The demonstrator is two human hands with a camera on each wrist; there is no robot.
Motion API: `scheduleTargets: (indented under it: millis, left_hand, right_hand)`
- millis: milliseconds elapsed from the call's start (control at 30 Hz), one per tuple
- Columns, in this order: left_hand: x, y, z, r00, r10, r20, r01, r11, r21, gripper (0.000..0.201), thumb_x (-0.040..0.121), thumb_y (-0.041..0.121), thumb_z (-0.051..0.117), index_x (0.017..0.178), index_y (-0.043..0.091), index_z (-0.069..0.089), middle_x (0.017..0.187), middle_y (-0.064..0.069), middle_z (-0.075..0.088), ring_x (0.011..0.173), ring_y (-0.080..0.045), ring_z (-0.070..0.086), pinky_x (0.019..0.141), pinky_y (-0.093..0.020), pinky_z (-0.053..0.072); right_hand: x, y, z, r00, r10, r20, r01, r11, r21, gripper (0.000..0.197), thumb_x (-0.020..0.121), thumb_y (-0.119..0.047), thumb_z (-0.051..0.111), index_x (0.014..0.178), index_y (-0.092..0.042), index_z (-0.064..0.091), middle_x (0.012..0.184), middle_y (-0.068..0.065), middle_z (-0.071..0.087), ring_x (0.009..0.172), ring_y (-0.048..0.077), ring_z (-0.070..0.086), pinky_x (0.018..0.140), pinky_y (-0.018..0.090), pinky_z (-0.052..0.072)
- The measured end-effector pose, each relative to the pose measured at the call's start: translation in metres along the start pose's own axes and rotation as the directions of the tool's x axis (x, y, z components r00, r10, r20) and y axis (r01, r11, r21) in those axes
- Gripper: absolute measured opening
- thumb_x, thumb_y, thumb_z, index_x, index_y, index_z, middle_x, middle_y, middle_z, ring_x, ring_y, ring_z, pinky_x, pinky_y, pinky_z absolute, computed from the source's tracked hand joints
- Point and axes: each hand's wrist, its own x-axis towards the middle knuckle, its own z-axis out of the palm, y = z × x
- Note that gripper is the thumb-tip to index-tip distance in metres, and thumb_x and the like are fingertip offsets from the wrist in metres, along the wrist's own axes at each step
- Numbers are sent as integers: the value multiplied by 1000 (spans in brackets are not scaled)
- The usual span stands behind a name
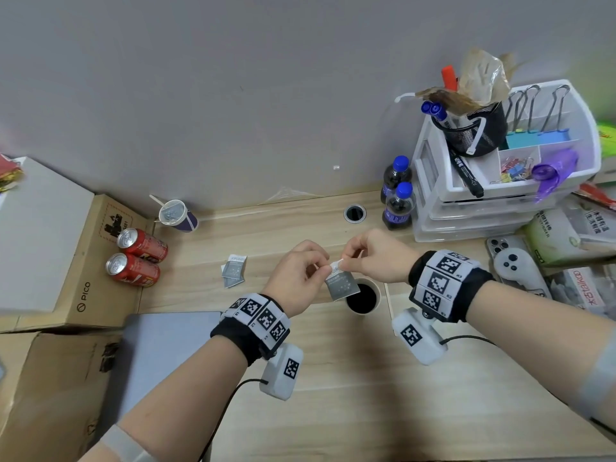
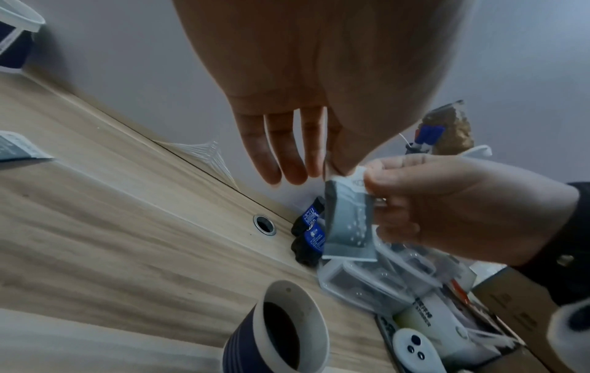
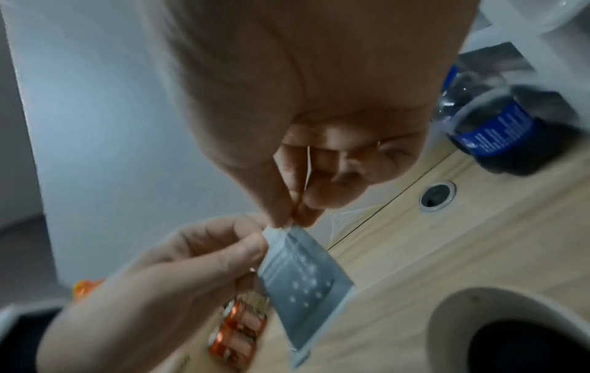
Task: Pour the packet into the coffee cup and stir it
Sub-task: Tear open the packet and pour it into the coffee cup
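Observation:
A small grey-blue packet [image 1: 341,283] hangs upright just above and left of the coffee cup [image 1: 376,289], a blue-striped paper cup of dark coffee on the wooden desk. My left hand [image 1: 325,266] pinches the packet's top left corner between thumb and forefinger, with the other fingers straight. My right hand [image 1: 346,261] pinches the white top edge beside it. The left wrist view shows the packet [image 2: 349,227] above the cup [image 2: 308,302]. In the right wrist view, the right hand [image 3: 293,219] pinches the top of the packet [image 3: 303,282] near the cup [image 3: 463,308].
Spare packets [image 1: 234,270] lie left of my hands. Two red cans [image 1: 138,255] and a paper cup with a stick [image 1: 176,212] sit at the back left. Two dark bottles [image 1: 398,201], a white organizer [image 1: 500,195] and a phone [image 1: 515,263] crowd the right. A grey laptop [image 1: 166,345] lies near left.

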Motion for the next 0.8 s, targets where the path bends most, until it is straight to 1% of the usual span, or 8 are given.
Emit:
scheduleTargets:
  millis: [67, 167, 233, 333, 400, 500, 600, 800]
  left_hand:
    - [0, -2, 1, 1000, 9, 15, -9, 1000, 15, 23, 93, 11, 65, 72, 21, 63, 100, 7, 61, 78, -17, 60, 71, -17, 46]
    - [0, -4, 0, 1000, 19, -19, -19, 1000, 12, 23, 93, 12, 65, 72, 21, 62, 96, 6, 63, 78, -19, 61, 71, -21, 48]
    - [1, -5, -2, 1000, 15, -18, -14, 1000, 9, 21, 93, 12, 64, 73, 19, 63, 94, 4, 64, 77, -19, 61, 70, -22, 49]
    - [1, -4, 1, 1000, -7, -3, 7, 1000, 25, 18, 94, 14, 63, 76, 16, 64, 84, 7, 61, 70, -12, 56, 67, -22, 45]
    - [1, -2, 4, 996, -83, -39, 83, 997, 6, 20, 95, 17, 63, 75, 18, 62, 70, 12, 54, 57, -3, 47, 60, -17, 38]
    - [1, -3, 2, 979, -196, -50, 192, 978, -78, 18, 94, 25, 65, 77, 22, 63, 52, 13, 46, 44, -2, 38, 48, -14, 32]
    - [0, 3, -1, 982, -190, 19, 191, 973, -133, 10, 92, 23, 68, 83, 19, 71, 56, 12, 52, 48, -2, 40, 49, -14, 34]
    - [5, 9, -1, 980, -201, 3, 200, 972, -127, 23, 88, 14, 71, 66, 23, 70, 65, 3, 65, 61, -9, 54, 61, -24, 45]
  right_hand:
    - [0, -1, 0, 1000, -18, -8, 18, 998, -56, 10, 85, -23, 72, 78, -15, 71, 69, -7, 63, 57, 3, 52, 59, 14, 42]
    - [1, -4, -2, 999, -21, 46, 20, 999, 31, 10, 83, -21, 75, 77, -13, 72, 68, -5, 64, 51, 2, 52, 55, 12, 45]
    - [3, -3, -4, 999, -12, 40, 12, 1000, 11, 10, 82, -21, 75, 74, -15, 72, 67, -6, 65, 52, 2, 54, 59, 17, 49]
    - [9, -2, 0, 999, -19, -34, 13, 986, -169, 15, 81, -28, 70, 67, -26, 65, 67, -9, 65, 62, 8, 58, 66, 30, 53]
    - [10, -6, 3, 999, -26, -27, 22, 989, -144, 12, 83, -26, 67, 72, -24, 64, 70, -6, 64, 61, 8, 55, 63, 25, 49]
    - [9, -9, 1, 998, -54, 26, 55, 997, -50, 10, 87, -19, 65, 86, -9, 66, 73, -1, 61, 56, 6, 48, 53, 10, 39]
    - [8, -8, 1, 994, -101, 38, 102, 994, -23, 9, 88, -18, 66, 86, -9, 64, 71, -7, 57, 56, 2, 46, 54, 9, 39]
    - [3, -4, 5, 987, -159, 14, 160, 985, -66, 10, 89, -23, 66, 83, -15, 64, 61, -15, 54, 49, -4, 49, 52, 11, 37]
